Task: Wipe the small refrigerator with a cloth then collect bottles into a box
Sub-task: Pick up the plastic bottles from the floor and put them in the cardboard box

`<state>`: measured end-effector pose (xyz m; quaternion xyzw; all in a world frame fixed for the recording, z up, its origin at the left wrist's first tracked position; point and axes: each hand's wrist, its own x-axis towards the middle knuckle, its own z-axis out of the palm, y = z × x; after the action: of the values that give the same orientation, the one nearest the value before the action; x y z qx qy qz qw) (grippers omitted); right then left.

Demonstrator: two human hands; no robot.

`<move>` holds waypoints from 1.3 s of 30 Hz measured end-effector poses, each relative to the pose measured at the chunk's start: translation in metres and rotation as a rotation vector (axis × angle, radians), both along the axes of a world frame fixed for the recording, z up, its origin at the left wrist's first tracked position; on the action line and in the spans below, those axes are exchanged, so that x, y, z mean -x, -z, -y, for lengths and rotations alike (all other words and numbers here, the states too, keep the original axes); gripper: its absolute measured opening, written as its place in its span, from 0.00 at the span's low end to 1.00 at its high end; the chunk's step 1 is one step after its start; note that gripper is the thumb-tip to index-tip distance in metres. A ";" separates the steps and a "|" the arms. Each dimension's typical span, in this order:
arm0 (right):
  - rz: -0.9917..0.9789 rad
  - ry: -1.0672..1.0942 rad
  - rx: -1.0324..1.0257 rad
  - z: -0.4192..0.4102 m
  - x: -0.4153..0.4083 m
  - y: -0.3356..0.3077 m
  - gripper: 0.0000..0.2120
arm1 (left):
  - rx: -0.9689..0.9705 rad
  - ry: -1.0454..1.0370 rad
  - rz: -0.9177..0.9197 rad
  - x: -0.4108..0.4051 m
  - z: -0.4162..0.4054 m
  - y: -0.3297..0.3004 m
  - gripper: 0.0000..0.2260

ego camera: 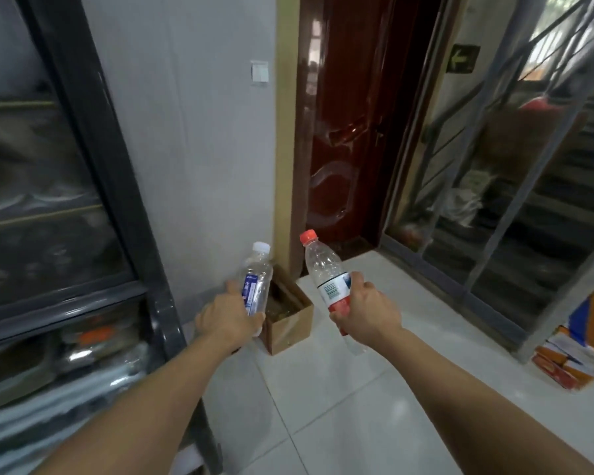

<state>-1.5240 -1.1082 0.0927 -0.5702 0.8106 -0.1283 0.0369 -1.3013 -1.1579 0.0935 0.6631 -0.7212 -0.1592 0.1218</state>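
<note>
My left hand [227, 318] grips a clear bottle with a white cap and blue label [257, 282], held upright. My right hand [369, 308] grips a clear bottle with a red cap and red-white label [324, 272], tilted slightly left. Both bottles hang above the floor, in front of an open brown cardboard box [294, 325] that stands on the tiles against the wall corner. The white-capped bottle is over the box's left edge. On the left stands the glass-door refrigerator [83, 186] with a dark frame.
A dark red door [348, 132] is behind the box. A screen door with metal bars [515, 186] fills the right. Orange and blue cartons [576, 351] lie on the white tiled floor [350, 406] at the right.
</note>
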 end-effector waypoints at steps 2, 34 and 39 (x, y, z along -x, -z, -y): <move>0.014 -0.028 -0.041 0.040 0.018 0.002 0.35 | -0.014 -0.032 0.013 0.016 0.028 0.004 0.29; 0.143 -0.322 -0.516 0.576 0.125 0.168 0.33 | -0.367 -0.305 -0.017 0.142 0.496 0.180 0.26; 0.207 -0.388 -0.625 0.645 0.143 0.223 0.32 | -0.484 -0.460 0.001 0.175 0.546 0.227 0.26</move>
<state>-1.6670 -1.7530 -0.1298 -0.6582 0.6796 0.0777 0.3144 -1.4760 -1.7038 -0.1335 0.8182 -0.4941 -0.2940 -0.0072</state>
